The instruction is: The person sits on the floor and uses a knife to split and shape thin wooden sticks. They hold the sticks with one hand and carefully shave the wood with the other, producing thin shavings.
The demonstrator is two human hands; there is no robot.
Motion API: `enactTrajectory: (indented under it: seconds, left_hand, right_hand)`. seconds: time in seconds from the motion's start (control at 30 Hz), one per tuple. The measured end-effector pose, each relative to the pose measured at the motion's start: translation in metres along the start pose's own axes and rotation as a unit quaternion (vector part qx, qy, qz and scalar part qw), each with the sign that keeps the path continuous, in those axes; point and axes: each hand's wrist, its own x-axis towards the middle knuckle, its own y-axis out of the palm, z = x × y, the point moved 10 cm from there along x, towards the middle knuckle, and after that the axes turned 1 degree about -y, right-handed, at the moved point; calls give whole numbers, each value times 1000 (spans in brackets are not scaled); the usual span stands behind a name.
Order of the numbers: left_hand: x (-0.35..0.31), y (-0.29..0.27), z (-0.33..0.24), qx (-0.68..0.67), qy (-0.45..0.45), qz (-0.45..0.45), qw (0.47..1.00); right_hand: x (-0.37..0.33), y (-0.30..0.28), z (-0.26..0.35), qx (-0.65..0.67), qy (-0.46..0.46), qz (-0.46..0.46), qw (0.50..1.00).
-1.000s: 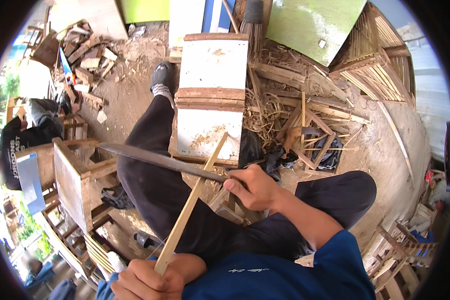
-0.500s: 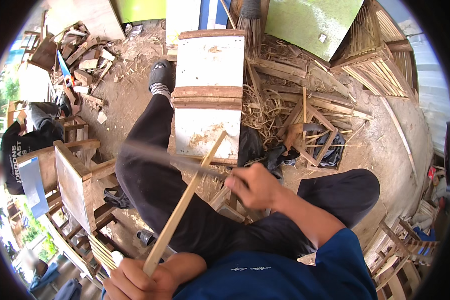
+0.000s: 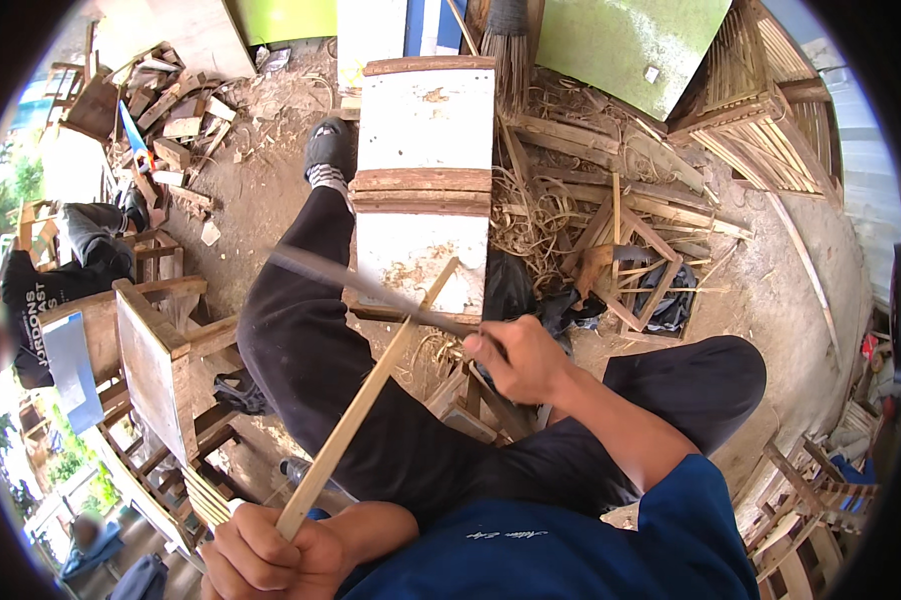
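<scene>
My left hand (image 3: 271, 558), low at the left, is closed around the lower end of a long pale bamboo strip (image 3: 356, 420). The strip slants up and to the right, its far tip over the near part of a white-topped wooden bench (image 3: 426, 125). My right hand (image 3: 523, 362) grips a long-bladed knife, its handle mostly hidden in the fist. The slightly blurred dark blade (image 3: 346, 277) points left and crosses the strip below its far tip. Whether the edge touches the strip, I cannot tell.
Left of my leg stands a wooden frame with a pale panel (image 3: 151, 370). Near it sits another person (image 3: 61, 290). Wood scraps (image 3: 176, 130) lie far left. Right of the bench are curled shavings (image 3: 531, 225) and a small wooden frame (image 3: 656, 265); slatted racks (image 3: 761, 150) stand far right.
The knife blade has swung up slightly and appears less blurred, still across the strip. My right hand has shifted a little to the right. The left hand keeps its hold.
</scene>
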Motion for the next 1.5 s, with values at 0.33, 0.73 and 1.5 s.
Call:
enactTrajectory:
  seconds: [0.33,0.73,1.5]
  left_hand:
    - [5,-4,2,-20,-8,19,1000]
    - [2,-12,-2,27,-14,-24,999]
    - [2,-24,-7,14,-40,11,999]
  right_hand:
    - [-1,8,10,-18,-69,37,997]
    - [-5,-12,-11,35,32,-75,996]
    - [-8,-17,-51,-93,62,-9,994]
